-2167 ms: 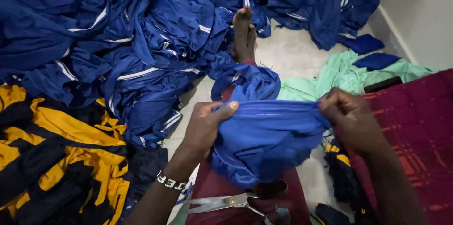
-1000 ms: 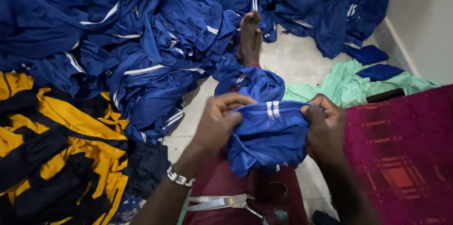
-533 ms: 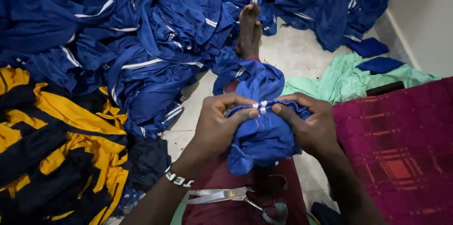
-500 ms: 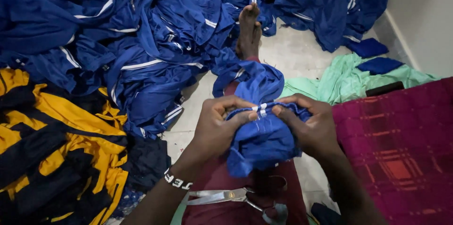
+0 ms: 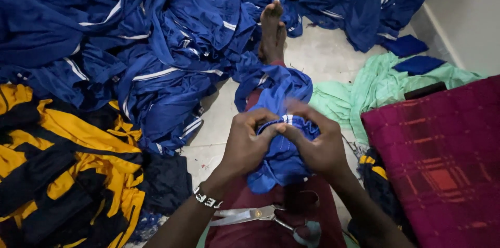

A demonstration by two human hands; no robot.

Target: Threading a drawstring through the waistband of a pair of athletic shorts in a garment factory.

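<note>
Now bunched far tighter than a moment ago, the blue garment (image 5: 281,154) sits over the lap, both the left hand (image 5: 247,141) and right hand (image 5: 317,146) curled closed, pinching its white-striped edge, with scissors (image 5: 260,217) lying just below.

Both hands meet over the lap and bunch up a blue garment (image 5: 281,159). The left hand (image 5: 247,141) and the right hand (image 5: 317,146) pinch its white-striped edge between their fingertips, and the rest of the cloth hangs down. A pair of scissors (image 5: 260,219) lies on the maroon lap below. A heap of blue clothes (image 5: 156,45) fills the floor ahead, with yellow and black clothes (image 5: 57,175) to the left and a maroon checked cloth (image 5: 442,164) to the right.
</note>
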